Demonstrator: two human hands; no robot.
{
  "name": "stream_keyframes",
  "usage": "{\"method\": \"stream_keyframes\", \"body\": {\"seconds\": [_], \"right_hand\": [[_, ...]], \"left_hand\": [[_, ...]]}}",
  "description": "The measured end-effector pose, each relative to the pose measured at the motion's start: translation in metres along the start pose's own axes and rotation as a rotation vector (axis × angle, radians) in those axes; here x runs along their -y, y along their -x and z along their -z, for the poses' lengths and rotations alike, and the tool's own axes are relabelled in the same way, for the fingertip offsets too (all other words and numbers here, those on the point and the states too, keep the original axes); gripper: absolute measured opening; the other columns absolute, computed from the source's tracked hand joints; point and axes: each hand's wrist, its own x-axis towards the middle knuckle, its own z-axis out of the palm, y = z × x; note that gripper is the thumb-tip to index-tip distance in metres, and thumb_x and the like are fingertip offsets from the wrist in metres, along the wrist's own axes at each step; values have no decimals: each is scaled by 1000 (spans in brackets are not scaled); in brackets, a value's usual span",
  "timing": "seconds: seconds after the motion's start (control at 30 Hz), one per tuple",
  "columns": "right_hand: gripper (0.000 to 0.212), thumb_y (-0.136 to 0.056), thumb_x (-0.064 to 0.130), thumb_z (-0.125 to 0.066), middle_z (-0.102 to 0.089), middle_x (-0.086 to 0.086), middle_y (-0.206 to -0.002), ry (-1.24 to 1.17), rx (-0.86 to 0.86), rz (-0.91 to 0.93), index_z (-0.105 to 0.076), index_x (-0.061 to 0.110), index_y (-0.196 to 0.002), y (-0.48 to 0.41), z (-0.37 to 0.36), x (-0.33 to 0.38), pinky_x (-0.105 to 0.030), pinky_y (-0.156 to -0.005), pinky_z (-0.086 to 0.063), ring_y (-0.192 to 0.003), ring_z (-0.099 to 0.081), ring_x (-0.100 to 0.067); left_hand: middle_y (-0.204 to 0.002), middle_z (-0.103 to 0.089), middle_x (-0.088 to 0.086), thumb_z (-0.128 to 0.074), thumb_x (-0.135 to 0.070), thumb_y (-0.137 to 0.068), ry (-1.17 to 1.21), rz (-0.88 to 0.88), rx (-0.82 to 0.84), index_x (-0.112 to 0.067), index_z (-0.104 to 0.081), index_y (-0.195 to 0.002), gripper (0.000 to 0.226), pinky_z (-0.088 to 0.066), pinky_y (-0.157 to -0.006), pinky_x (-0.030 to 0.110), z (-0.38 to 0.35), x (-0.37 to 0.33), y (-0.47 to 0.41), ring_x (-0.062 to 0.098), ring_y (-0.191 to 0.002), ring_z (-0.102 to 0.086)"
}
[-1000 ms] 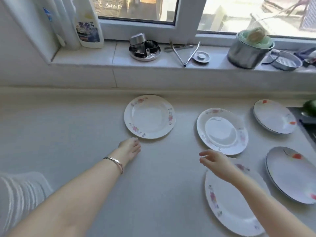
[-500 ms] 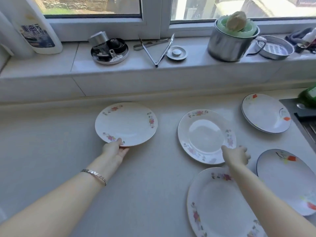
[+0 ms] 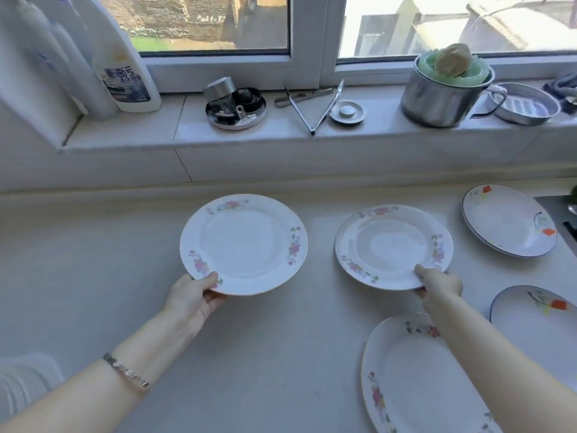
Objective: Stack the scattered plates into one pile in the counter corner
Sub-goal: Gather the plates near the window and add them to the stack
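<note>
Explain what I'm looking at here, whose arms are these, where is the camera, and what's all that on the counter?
There is no machine: a person wears one wide-angle camera on the head, looking forward and down, so the two arms are the person's own. The left hand pinches the near rim of a pink-flowered plate, and the right hand grips the near rim of a similar second plate. Three more plates lie on the pale counter: a large flowered one under the right forearm, and two with orange flowers and dark rims at the right, one farther back, one nearer. On the windowsill behind stand a detergent bottle, tongs and a steel pot.
</note>
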Motion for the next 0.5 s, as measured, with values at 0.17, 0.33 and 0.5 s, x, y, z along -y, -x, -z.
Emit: {"method": "stream_keyframes", "body": {"seconds": [0.17, 0.33, 0.5], "right_hand": [[35, -82, -8, -56, -59, -20, -114, -53, 95, 64, -54, -2, -117, 53, -8, -3, -38, -83, -49, -97, -57, -32], [17, -83, -7, -56, -58, -4, -83, -67, 318, 80, -54, 9, -81, 124, -30, -24, -28, -60, -55, -75, -58, -21], [19, -83, -6, -57, -59, -5, -80, -72, 554, 59, -54, 12, -78, 198, -62, -53, -16, -41, -52, -69, -59, -16]], "left_hand": [[-88, -63, 9, -45, 6, -92, -13, -111, 40, -10, -56, -87, 20, -56, -44, 23, 52, -21, 36, 17, -60, -70], [-62, -74, -3, -45, 5, -91, -33, -216, 62, -11, -59, -87, 22, -55, -45, 20, 129, -37, 81, 7, -51, -69], [-64, -75, -1, -48, 4, -87, -6, -304, 11, -9, -61, -87, 19, -57, -48, 20, 230, -44, 134, 9, -54, -70]]}}
